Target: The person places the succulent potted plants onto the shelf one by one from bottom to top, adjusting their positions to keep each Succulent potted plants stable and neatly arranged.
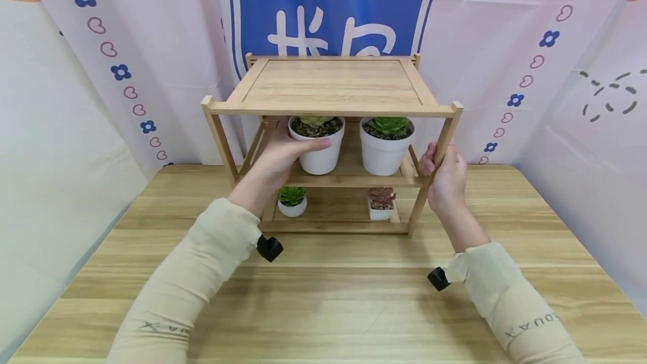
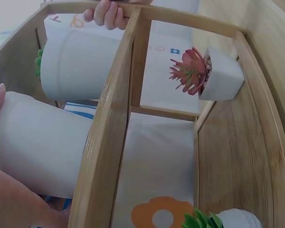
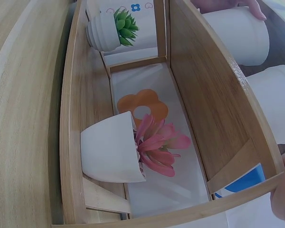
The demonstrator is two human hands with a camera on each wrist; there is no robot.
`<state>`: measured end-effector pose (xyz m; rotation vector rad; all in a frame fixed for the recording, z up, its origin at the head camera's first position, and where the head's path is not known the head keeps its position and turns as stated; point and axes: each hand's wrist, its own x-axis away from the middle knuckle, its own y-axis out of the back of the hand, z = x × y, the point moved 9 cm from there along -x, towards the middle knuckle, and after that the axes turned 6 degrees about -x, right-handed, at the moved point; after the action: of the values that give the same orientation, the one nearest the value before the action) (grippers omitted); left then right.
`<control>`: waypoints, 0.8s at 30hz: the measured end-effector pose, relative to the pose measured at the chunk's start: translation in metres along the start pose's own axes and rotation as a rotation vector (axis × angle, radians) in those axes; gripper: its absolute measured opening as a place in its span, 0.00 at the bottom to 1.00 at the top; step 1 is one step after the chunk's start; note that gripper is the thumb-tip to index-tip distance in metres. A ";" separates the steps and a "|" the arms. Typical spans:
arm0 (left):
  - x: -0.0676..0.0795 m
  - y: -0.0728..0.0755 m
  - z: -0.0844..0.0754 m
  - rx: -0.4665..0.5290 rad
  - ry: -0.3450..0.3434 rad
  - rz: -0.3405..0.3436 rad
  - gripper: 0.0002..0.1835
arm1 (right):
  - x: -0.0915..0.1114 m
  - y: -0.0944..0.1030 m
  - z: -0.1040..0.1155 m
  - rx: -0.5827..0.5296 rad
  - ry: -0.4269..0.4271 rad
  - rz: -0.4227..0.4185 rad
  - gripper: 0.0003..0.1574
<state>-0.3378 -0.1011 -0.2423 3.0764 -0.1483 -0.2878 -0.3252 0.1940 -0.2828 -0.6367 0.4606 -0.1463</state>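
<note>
A wooden rack (image 1: 333, 86) stands on the table, with a top board and two shelves beneath. My left hand (image 1: 280, 156) grips a white pot (image 1: 320, 157) at the left of the middle shelf, thumb across its front and fingers behind. Beside it sits another white pot (image 1: 383, 156) with a green succulent. My right hand (image 1: 450, 181) holds the rack's right front post (image 1: 445, 139), its fingers wrapped round the wood. In the left wrist view, the gripped pot (image 2: 38, 142) stands at the shelf's edge, and the right hand's fingers (image 2: 107, 14) curl over the side frame.
On the bottom shelf are a small round pot (image 1: 292, 206) with a green succulent, at left, and a small square pot (image 1: 381, 212) with a red one, at right. Behind the rack hangs a patterned curtain (image 1: 167, 60) with a blue panel. The wooden tabletop (image 1: 323, 308) extends in front.
</note>
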 end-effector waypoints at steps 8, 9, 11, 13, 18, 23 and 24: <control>-0.002 -0.009 0.003 0.017 0.030 0.018 0.53 | 0.000 -0.001 0.001 0.028 0.017 0.010 0.31; -0.003 -0.010 0.004 0.016 0.038 0.018 0.53 | 0.000 -0.001 0.001 0.032 0.017 0.011 0.31; -0.003 -0.011 0.005 0.010 0.049 0.019 0.53 | 0.000 0.000 0.001 0.041 0.018 0.011 0.31; -0.003 -0.013 0.006 0.007 0.058 0.019 0.54 | 0.000 0.000 0.001 0.045 0.019 0.012 0.31; -0.004 -0.017 0.008 -0.004 0.085 0.023 0.56 | 0.000 -0.001 0.001 0.047 0.016 0.011 0.31; -0.004 -0.020 0.009 -0.005 0.095 0.030 0.56 | 0.000 -0.001 0.000 0.042 0.013 0.009 0.31; -0.004 -0.021 0.009 -0.004 0.099 0.030 0.56 | 0.000 -0.001 0.000 0.041 0.012 0.008 0.31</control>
<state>-0.3414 -0.0802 -0.2518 3.0733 -0.1894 -0.1340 -0.3248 0.1932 -0.2821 -0.5935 0.4709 -0.1518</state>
